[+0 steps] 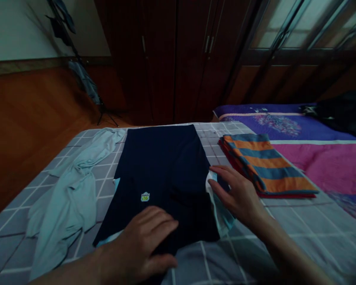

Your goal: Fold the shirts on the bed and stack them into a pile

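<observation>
A dark navy shirt (163, 158) with a small badge lies spread on the checked bed sheet (103, 186). White and light blue cloth (221, 209) shows along its right side. My left hand (145, 241) is over the shirt's near part, fingers apart and nothing held. At the shirt's right edge my right hand (234, 190) has its thumb and index finger by the white cloth; a pinch on it is visible at the fingertips.
A crumpled pale garment (74, 194) lies on the left. Folded striped cloth (264, 162) rests on red cloth at the right. Beyond are a purple and pink bedspread (323, 154), a dark wardrobe (175, 63) and a clothes stand (86, 79).
</observation>
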### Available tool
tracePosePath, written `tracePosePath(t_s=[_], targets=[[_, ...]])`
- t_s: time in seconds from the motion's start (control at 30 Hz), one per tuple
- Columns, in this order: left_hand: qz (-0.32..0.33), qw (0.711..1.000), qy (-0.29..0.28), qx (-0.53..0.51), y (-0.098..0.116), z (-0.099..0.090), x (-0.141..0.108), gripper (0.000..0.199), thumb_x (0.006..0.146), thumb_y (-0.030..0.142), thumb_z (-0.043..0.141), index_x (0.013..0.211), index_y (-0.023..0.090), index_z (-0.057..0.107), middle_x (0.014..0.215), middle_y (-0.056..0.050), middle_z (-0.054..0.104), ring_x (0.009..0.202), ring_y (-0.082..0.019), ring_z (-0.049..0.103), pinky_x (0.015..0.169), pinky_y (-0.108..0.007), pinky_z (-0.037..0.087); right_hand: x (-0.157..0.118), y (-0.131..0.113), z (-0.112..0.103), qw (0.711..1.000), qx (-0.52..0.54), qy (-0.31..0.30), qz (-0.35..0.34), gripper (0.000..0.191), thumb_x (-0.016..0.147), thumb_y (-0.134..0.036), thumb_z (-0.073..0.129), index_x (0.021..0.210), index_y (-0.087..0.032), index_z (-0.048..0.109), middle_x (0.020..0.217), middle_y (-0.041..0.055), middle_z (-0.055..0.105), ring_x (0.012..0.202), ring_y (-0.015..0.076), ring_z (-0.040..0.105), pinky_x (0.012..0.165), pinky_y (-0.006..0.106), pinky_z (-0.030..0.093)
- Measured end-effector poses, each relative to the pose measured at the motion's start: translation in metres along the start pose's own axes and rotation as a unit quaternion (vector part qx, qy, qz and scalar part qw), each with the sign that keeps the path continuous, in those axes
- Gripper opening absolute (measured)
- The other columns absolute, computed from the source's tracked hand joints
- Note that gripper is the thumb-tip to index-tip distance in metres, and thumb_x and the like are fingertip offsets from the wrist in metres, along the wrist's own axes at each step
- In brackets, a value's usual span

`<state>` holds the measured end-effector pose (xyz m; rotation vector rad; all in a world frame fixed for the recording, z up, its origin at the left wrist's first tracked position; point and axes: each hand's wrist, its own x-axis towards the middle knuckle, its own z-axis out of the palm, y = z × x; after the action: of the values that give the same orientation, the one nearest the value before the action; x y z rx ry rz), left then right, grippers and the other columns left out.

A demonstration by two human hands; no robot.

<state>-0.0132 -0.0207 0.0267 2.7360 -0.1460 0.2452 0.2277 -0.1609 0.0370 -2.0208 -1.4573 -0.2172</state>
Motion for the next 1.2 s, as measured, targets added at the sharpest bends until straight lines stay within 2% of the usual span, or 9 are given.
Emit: tracePosePath(t_s=[0.1, 0.17, 0.37, 0.63, 0.8, 0.9, 0.97, 1.07, 1.2], targets=[[-0.026, 0.998, -0.052, -0.025, 0.014, 0.011, 0.017, 0.062, 0.084, 0.051, 0.057, 0.131, 0.013, 0.044, 0.114, -0.012, 0.062, 0.103, -0.026, 0.058, 0.091, -0.041, 0.047, -0.031, 0.029, -0.002, 0.992, -0.041, -0.057, 0.108, 0.031, 0.089, -0.039, 0.049, 0.102, -0.016, 0.065, 0.093, 0.0095, 0.064, 0.083, 0.0246, 0.063, 0.071, 0.040, 0.053], [-0.064, 0.995, -0.069, -0.017, 0.013, 0.020, 0.023, 0.058, 0.085, 0.039, 0.058, 0.134, 0.013, 0.040, 0.117, -0.013, 0.060, 0.106, -0.026, 0.056, 0.093, -0.043, 0.045, -0.053, 0.032, 0.002, 0.990, -0.048, -0.068, 0.114, 0.032, 0.088, -0.040, 0.050, 0.101, -0.016, 0.065, 0.096, 0.0104, 0.063, 0.087, 0.0249, 0.062, 0.074, 0.040, 0.052], [-0.103, 0.986, -0.095, -0.095, 0.011, 0.026, 0.017, 0.011, 0.081, 0.012, 0.053, 0.087, 0.019, 0.060, 0.080, -0.002, 0.065, 0.077, -0.017, 0.061, 0.070, -0.027, 0.046, -0.082, -0.014, 0.015, 0.997, -0.055, -0.015, 0.061, 0.028, 0.090, -0.039, 0.051, 0.100, -0.018, 0.065, 0.108, 0.0122, 0.060, 0.100, 0.0269, 0.054, 0.083, 0.045, 0.046], [0.146, 0.981, -0.117, -0.060, 0.025, 0.044, -0.014, 0.012, 0.093, 0.030, 0.049, 0.097, 0.023, 0.058, 0.087, 0.000, 0.068, 0.076, -0.015, 0.060, 0.067, -0.025, 0.044, -0.073, -0.066, 0.039, 0.986, 0.049, -0.130, 0.096, 0.023, 0.085, -0.033, 0.055, 0.094, -0.015, 0.065, 0.082, 0.0078, 0.059, 0.077, 0.0225, 0.056, 0.066, 0.037, 0.047], [-0.037, 0.999, -0.031, -0.011, 0.006, 0.012, -0.025, 0.014, 0.091, 0.026, 0.048, 0.098, 0.020, 0.058, 0.094, -0.005, 0.064, 0.084, -0.019, 0.059, 0.072, -0.030, 0.048, -0.085, -0.080, 0.048, 0.982, 0.062, -0.171, 0.048, 0.029, 0.077, -0.008, 0.047, 0.099, -0.018, 0.065, 0.081, 0.0063, 0.059, 0.076, 0.0209, 0.056, 0.062, 0.033, 0.046], [-0.151, 0.987, 0.044, 0.035, -0.013, 0.008, -0.030, 0.041, 0.089, 0.033, 0.053, 0.126, 0.019, 0.046, 0.120, -0.012, 0.056, 0.108, -0.027, 0.053, 0.090, -0.041, 0.045, -0.091, -0.086, 0.049, 0.982, 0.041, -0.185, 0.015, 0.032, 0.075, -0.011, 0.051, 0.104, -0.017, 0.064, 0.087, 0.0080, 0.060, 0.079, 0.0226, 0.054, 0.066, 0.035, 0.048], [-0.177, 0.984, 0.024, 0.014, -0.023, 0.013, -0.031, 0.059, 0.085, 0.040, 0.058, 0.136, 0.020, 0.035, 0.127, -0.014, 0.052, 0.114, -0.029, 0.050, 0.093, -0.044, 0.044, -0.093, -0.088, 0.048, 0.979, 0.028, -0.202, -0.004, 0.037, 0.073, -0.012, 0.053, 0.110, -0.016, 0.062, 0.091, 0.0093, 0.059, 0.082, 0.0240, 0.053, 0.069, 0.037, 0.049], [-0.200, 0.977, -0.017, -0.070, -0.027, 0.019, -0.026, 0.057, 0.084, 0.029, 0.056, 0.136, 0.021, 0.035, 0.120, -0.011, 0.057, 0.108, -0.025, 0.055, 0.091, -0.041, 0.045, -0.094, -0.086, 0.045, 0.977, 0.007, -0.212, -0.022, 0.040, 0.070, -0.008, 0.050, 0.108, -0.016, 0.063, 0.090, 0.0100, 0.058, 0.082, 0.0241, 0.051, 0.068, 0.037, 0.049], [-0.267, 0.946, 0.025, -0.184, -0.019, 0.011, -0.008, 0.043, 0.078, 0.014, 0.048, 0.120, 0.020, 0.047, 0.091, -0.002, 0.060, 0.081, -0.016, 0.060, 0.075, -0.030, 0.048, -0.096, -0.082, 0.041, 0.984, -0.019, -0.175, -0.023, 0.039, 0.069, -0.003, 0.046, 0.100, -0.018, 0.065, 0.083, 0.0089, 0.057, 0.076, 0.0228, 0.049, 0.062, 0.034, 0.045]])
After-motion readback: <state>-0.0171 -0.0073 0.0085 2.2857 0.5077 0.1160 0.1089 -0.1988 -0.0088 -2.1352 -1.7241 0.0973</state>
